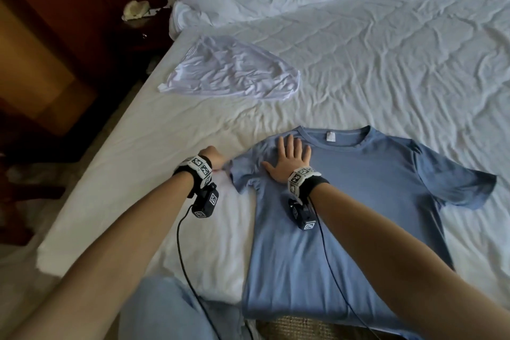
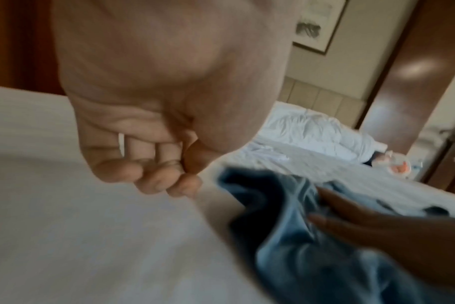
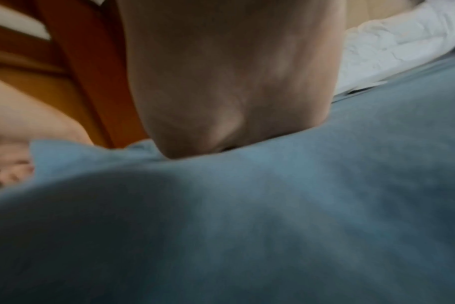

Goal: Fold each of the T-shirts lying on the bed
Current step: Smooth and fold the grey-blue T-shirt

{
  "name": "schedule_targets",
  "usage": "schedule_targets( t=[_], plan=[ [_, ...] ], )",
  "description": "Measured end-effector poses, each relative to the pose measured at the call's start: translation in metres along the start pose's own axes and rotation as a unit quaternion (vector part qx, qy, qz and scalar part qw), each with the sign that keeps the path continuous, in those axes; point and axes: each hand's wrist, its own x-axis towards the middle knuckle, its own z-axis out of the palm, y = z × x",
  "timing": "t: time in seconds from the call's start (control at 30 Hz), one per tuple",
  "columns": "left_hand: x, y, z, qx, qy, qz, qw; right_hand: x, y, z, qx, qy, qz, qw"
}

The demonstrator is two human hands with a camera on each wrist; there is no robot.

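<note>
The left hand (image 2: 148, 115) hangs over the white bed (image 2: 65, 226), its fingers (image 2: 153, 181) curled in toward the palm with nothing plainly held between them. Just beside it lies the bunched edge of the blue T-shirt (image 2: 286, 236), and the right hand (image 2: 372, 230) rests flat on that cloth, fingers straight. Farther back sit rumpled white bedding (image 2: 312, 131), a framed picture (image 2: 320, 24) on the wall and a brown wooden door (image 2: 416, 67).

Plain blue T-shirt (image 1: 345, 201), white T-shirt (image 1: 231, 69) (crumpled), white bedsheet (image 1: 386, 63), black-and-white checkered wristbands (image 1: 200, 164)
</note>
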Motion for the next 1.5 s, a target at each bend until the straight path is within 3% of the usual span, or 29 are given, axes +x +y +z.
schedule_targets(
  t=[0.1, 0.2, 0.3, 0.4, 0.53, 0.6, 0.77, 0.83, 0.97, 1.23, 1.33, 1.4, 1.43, 1.5],
  plan=[
    [0.004, -0.006, 0.005, -0.025, 0.022, 0.049, 0.998, 0.001, -0.002, 0.003, -0.028, 0.002, 0.005, 1.0],
    [0.003, 0.003, 0.016, -0.126, -0.033, 0.11, 0.985, 0.007, -0.007, -0.006, -0.049, -0.027, 0.012, 0.998],
    [0.003, 0.012, 0.021, -0.1, -0.023, 0.163, 0.981, 0.013, -0.006, -0.013, -0.086, -0.023, 0.004, 0.996],
    [0.006, 0.011, 0.019, -0.094, 0.038, 0.136, 0.986, 0.015, -0.004, -0.017, -0.11, 0.003, -0.006, 0.994],
    [0.013, -0.003, 0.031, -0.092, 0.063, 0.131, 0.985, 0.002, -0.02, -0.015, -0.087, 0.044, -0.029, 0.995],
    [0.013, -0.009, 0.034, -0.091, 0.062, 0.121, 0.987, -0.01, -0.031, 0.0, -0.074, 0.032, -0.04, 0.996],
    [0.012, -0.013, 0.021, -0.072, -0.086, 0.119, 0.987, -0.017, -0.033, 0.025, -0.031, -0.022, -0.026, 0.999],
    [0.009, -0.014, 0.017, -0.12, -0.103, 0.119, 0.98, -0.017, -0.033, 0.014, -0.006, -0.033, -0.034, 0.999],
    [-0.004, -0.006, 0.015, -0.221, -0.045, 0.126, 0.966, -0.025, -0.022, 0.01, 0.004, 0.05, -0.014, 0.999],
    [-0.038, 0.02, 0.001, -0.183, -0.01, 0.184, 0.966, -0.027, -0.016, 0.02, -0.047, 0.018, -0.024, 0.998],
    [-0.058, 0.043, -0.007, -0.218, -0.026, 0.201, 0.955, -0.024, -0.005, 0.012, 0.043, 0.004, -0.049, 0.998],
    [-0.075, 0.064, -0.009, -0.273, -0.055, 0.221, 0.935, -0.027, 0.008, 0.0, 0.165, 0.054, -0.051, 0.984],
    [-0.086, 0.076, -0.008, -0.304, -0.088, 0.226, 0.921, -0.031, 0.014, -0.007, 0.266, 0.074, -0.037, 0.96],
    [-0.104, 0.101, -0.004, -0.329, -0.161, 0.214, 0.906, -0.047, 0.019, -0.022, 0.504, 0.079, 0.014, 0.86]
  ],
)
